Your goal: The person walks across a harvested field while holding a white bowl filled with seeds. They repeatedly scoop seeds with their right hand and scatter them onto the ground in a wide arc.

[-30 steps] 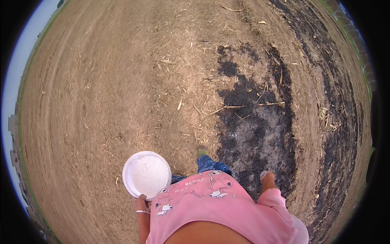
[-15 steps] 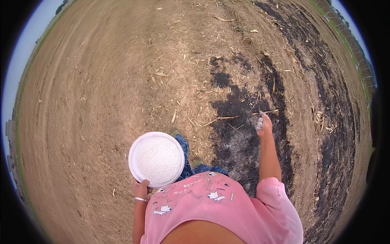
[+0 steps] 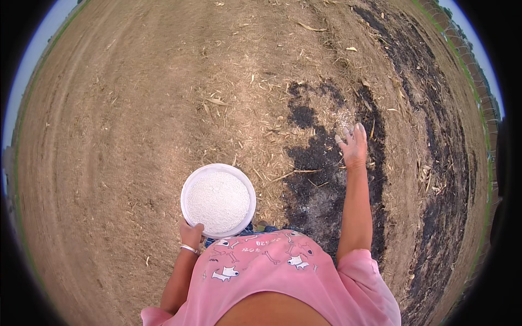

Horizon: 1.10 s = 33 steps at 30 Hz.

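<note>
Nearest, the left hand (image 3: 191, 235) grips the near rim of a round white bowl (image 3: 190, 185) filled almost level with small white granules (image 3: 218, 201), held at the left. Farther right, the right hand (image 3: 353, 145) is stretched out, fingers spread and released, above a burnt black patch (image 3: 315, 179) in the dry, straw-strewn field (image 3: 136, 119)
</note>
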Motion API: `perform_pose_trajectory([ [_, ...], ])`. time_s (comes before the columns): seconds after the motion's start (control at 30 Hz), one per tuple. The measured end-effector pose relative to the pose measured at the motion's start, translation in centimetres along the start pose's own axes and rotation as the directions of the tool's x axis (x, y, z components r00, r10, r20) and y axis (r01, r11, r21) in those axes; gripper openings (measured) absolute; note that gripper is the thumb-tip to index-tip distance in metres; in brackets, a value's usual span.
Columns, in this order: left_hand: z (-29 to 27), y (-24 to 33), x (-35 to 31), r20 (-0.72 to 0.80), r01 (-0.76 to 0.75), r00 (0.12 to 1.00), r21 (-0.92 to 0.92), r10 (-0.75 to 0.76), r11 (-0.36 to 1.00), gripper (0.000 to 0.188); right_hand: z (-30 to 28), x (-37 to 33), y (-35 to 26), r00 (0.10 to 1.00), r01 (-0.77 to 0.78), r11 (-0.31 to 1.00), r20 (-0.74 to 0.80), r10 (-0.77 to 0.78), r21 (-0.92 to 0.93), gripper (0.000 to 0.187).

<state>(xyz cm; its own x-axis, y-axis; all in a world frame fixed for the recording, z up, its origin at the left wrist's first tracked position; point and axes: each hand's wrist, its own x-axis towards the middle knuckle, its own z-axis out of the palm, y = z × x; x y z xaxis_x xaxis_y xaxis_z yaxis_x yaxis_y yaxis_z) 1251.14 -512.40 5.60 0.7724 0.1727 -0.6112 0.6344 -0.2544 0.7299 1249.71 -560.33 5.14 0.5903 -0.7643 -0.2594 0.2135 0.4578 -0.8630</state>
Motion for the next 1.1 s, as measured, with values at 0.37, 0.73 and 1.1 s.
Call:
perform_pose_trajectory([
  [0.37, 2.3, 8.2, 10.1, 0.066, -0.08, 0.996, 0.222, 0.067, 0.972, 0.038, 20.8, -9.0, 19.6, 0.394, 0.649, 0.368, 0.708, 0.586, -0.666, 0.052],
  [0.73, 3.0, 14.4, 17.3, 0.243, -0.315, 0.941, 0.369, 0.236, 0.875, 0.034, 25.9, -4.8, 25.0, 0.4, -0.163, 0.334, 0.248, 0.883, -0.928, 0.068],
  [1.1, 3.0, 18.6, 22.4, 0.094, -0.045, 0.995, 0.129, 0.033, 0.991, 0.043, 12.8, 7.7, 7.1, 0.776, -0.629, 0.77, 0.153, 0.612, 0.11, 0.022],
])
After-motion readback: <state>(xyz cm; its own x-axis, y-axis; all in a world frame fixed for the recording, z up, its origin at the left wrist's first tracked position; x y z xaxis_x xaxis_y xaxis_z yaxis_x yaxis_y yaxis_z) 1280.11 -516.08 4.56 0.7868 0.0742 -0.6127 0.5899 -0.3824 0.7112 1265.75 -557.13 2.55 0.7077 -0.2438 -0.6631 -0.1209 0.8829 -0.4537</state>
